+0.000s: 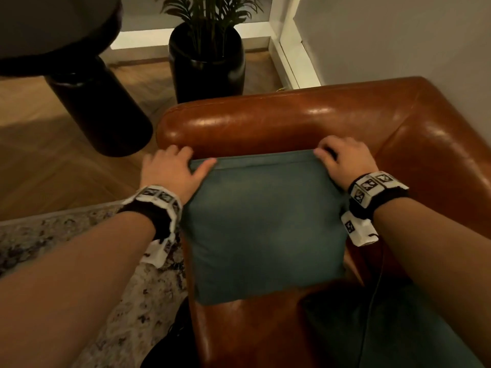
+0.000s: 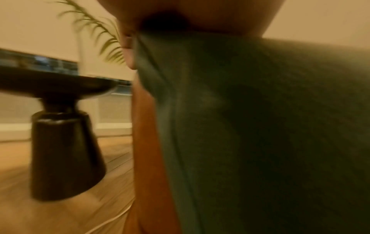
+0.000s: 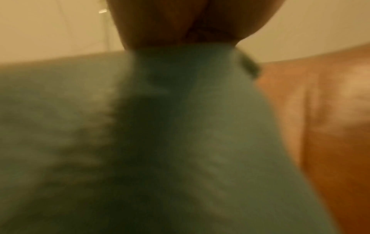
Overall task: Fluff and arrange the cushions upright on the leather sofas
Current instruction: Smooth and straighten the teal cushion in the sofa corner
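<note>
A teal square cushion (image 1: 263,227) stands upright on the brown leather sofa (image 1: 372,123), leaning toward its armrest (image 1: 239,123). My left hand (image 1: 172,168) grips the cushion's top left corner, thumb on the front face. At the top right corner my right hand (image 1: 342,160) pinches the fabric with curled fingers. In the left wrist view the cushion (image 2: 260,126) fills the right half under my palm (image 2: 200,14). The right wrist view is blurred, with the cushion (image 3: 140,142) bunched under my hand (image 3: 190,20). A second teal cushion (image 1: 385,328) lies on the seat at lower right.
A black pedestal side table (image 1: 87,96) stands left of the sofa on the wooden floor. A black planter with a palm (image 1: 207,57) sits behind the armrest. A patterned rug (image 1: 79,248) lies at lower left. A grey wall (image 1: 398,35) runs behind the sofa.
</note>
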{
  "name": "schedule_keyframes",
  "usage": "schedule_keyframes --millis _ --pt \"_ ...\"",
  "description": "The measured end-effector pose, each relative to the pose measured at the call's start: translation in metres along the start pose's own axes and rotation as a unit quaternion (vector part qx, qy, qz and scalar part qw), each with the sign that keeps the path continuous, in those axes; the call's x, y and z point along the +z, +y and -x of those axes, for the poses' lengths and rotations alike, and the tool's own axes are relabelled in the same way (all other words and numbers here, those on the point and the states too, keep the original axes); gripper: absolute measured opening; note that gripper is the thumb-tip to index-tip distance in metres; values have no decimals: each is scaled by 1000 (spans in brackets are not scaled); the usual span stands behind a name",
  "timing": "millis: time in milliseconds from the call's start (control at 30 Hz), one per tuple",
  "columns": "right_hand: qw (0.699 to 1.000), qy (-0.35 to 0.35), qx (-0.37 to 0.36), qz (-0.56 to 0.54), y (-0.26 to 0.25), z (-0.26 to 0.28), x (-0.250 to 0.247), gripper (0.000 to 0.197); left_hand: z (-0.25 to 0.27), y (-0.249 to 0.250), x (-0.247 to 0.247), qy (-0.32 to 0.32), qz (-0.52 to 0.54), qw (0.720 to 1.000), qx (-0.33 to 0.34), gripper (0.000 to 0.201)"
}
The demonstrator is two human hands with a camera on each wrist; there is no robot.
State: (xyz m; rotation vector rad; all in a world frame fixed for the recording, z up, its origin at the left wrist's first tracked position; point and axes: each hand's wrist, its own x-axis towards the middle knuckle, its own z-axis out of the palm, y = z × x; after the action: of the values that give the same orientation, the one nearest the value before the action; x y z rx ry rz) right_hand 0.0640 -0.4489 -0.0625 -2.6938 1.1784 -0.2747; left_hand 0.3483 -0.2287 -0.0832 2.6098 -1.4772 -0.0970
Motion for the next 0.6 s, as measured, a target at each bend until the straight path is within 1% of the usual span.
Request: schedule_keyframes --millis 33,67,100,133,167,200,233,267,300,333,400,433,467,533,600 --pt "997 40 65 -34 10 5 -4 28 2 -13 2 -3 41 999 -30 61" --pt "983 72 146 -84 27 12 -5 31 8 -28 6 -2 110 992 -60 58" --pt "960 83 228 -139 40 20 -8 34 17 -40 7 0 190 977 -101 53" --pt "930 67 300 -201 54 31 -4 37 30 -50 10 -6 273 949 -156 48" --pt "902 44 340 -264 64 39 3 41 44 -56 17 -20 345 914 -210 41" --pt "876 23 365 -314 70 46 12 43 59 -57 25 -39 407 877 -253 36" --pt "864 -2 370 -341 67 53 19 42 74 -56 37 -55 448 848 -278 34" --pt "864 -15 365 -345 61 55 26 38 84 -53 47 -63 477 831 -280 39" --pt "868 -12 362 -339 55 56 30 34 90 -46 56 -61 496 821 -275 47" --pt "864 5 371 -340 52 54 36 32 91 -39 60 -54 503 819 -270 48" --pt "852 51 394 -342 48 54 40 29 86 -23 57 -17 488 827 -279 29" --pt "845 73 408 -338 48 54 38 29 82 -18 55 5 483 827 -289 17" --pt "837 95 426 -330 49 54 36 29 78 -15 52 27 479 825 -299 11" --pt "827 119 447 -319 54 55 32 30 74 -16 49 62 463 826 -316 15" --pt "831 127 446 -307 56 55 30 29 74 -17 49 76 438 835 -324 16"
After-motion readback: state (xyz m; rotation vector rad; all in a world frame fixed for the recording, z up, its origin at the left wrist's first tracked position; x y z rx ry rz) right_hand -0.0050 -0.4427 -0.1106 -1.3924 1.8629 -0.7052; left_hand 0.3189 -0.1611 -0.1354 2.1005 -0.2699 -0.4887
